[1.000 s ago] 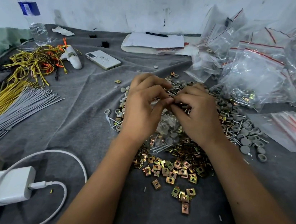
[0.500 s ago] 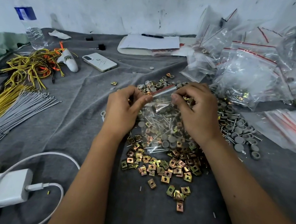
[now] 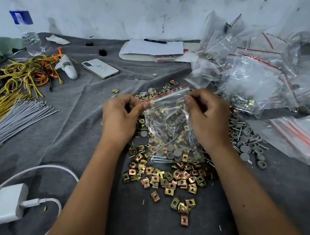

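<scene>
Left hand (image 3: 119,116) pinching the left end of a clear zip bag's (image 3: 170,127) red-striped seal, right hand (image 3: 207,118) pinching its right end, bag of screws and grey caps held just above a pile of brass clip nuts (image 3: 164,175), grey cloth (image 3: 75,118) beneath, filled bags (image 3: 257,79) behind, phone (image 3: 100,68) far left.

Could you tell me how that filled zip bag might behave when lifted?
Probably floppy: the zip bag creases between the left hand and right hand pinching its top. Likely bottom-heavy, since screws and grey caps gather low.
</scene>
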Available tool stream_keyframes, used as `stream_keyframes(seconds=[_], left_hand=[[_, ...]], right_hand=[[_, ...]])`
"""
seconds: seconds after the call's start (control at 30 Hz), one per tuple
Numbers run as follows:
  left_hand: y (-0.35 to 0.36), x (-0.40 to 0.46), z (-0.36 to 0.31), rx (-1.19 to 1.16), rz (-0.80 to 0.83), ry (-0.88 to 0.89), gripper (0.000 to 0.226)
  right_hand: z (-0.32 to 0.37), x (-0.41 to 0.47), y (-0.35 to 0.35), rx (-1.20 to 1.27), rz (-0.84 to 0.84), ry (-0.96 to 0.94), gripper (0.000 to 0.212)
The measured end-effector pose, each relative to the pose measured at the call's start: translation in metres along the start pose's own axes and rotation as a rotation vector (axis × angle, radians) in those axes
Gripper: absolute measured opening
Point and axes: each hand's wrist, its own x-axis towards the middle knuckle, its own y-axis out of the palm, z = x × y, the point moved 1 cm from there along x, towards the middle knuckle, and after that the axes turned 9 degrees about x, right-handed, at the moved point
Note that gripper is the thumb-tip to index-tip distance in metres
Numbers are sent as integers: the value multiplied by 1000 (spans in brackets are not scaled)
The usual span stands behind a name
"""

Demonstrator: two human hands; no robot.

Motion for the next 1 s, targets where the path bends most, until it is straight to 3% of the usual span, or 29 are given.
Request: stream_keyframes(seconds=[0.07,0.2,0.27,0.37,0.47,0.53,0.6,0.73,0.83,1.0], left_hand=[[0,0,-2,6,-61,20,27],[-3,-5,-13,-7,-219,91,69],[0,-6,-23,-14,-251,100,74],[24,-3,-59,27,-220,166,61],[72,8,-114,133,-161,464,49],[112,17,-143,283,-34,601,42],[156,28,-164,413,127,654,37],[239,45,-180,635,469,684,58],[287,47,-168,787,661,660,68],[321,63,-152,843,558,710,72]], right_hand=[[4,-1,1,-1,7,-23,7],[15,1,-2,36,-64,-72,11],[19,11,-8,83,-90,-54,11],[16,52,-35,150,-175,25,10],[-6,114,-87,229,-415,197,14],[-29,142,-127,216,-537,367,8],[-51,149,-165,38,-568,528,19],[-74,133,-220,-226,-499,631,39],[-76,110,-255,-344,-418,635,7],[-56,66,-293,-820,167,642,22]])
